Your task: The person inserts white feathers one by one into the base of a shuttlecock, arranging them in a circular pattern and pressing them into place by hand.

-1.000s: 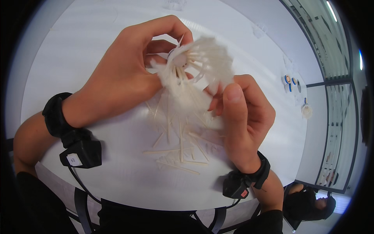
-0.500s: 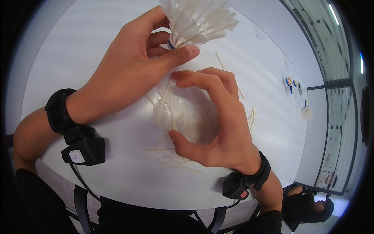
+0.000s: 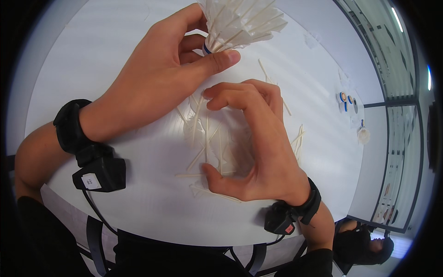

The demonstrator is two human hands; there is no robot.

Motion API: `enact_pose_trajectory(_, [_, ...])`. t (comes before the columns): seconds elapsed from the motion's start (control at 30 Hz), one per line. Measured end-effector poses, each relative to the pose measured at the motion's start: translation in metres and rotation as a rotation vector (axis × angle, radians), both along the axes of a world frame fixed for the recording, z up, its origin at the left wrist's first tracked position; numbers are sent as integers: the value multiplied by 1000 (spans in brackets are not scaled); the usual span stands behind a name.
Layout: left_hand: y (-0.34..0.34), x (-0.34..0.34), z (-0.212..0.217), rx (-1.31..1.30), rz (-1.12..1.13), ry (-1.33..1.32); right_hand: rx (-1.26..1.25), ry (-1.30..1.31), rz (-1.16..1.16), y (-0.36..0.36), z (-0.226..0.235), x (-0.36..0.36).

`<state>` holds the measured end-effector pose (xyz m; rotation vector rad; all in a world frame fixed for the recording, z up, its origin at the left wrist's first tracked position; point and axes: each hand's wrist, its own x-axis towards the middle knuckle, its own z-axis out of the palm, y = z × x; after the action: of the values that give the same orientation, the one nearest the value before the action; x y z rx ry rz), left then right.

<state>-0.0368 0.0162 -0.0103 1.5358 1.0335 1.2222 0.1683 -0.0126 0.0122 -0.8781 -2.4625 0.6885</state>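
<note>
My left hand (image 3: 161,69) grips a white feather shuttlecock (image 3: 244,23) near its blue-banded base, its skirt tilted up to the right and reaching the top edge of the view. The thumb presses along the near side; the cork is mostly hidden by the fingers. Lower down, my right hand (image 3: 272,147) is curved like a C, thumb and fingers wide apart with nothing gripped between them. Under and beside it lies a loose heap of white feathers (image 3: 217,134) with pale quills, partly covered by that hand.
Loose quills (image 3: 299,138) lie to the right of the right hand. Farther right on the white table (image 3: 152,203) are small tape rolls (image 3: 342,97) and another shuttlecock (image 3: 363,135). Cabled black devices (image 3: 104,174) are strapped to both wrists. A person (image 3: 362,244) is at lower right.
My left hand and the shuttlecock have shifted slightly right. My right thumb and fingers have dropped a little over the feathers, which lie slightly differently.
</note>
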Motion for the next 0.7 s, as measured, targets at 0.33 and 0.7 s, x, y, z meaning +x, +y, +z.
enact_pose_trajectory(0.33, [-1,-2,-1,4,-16,39,-9,2,5,-1,-1,0])
enact_pose_trajectory(0.7, [-1,1,2,-31,17,33,16,267,-86,3,-10,7])
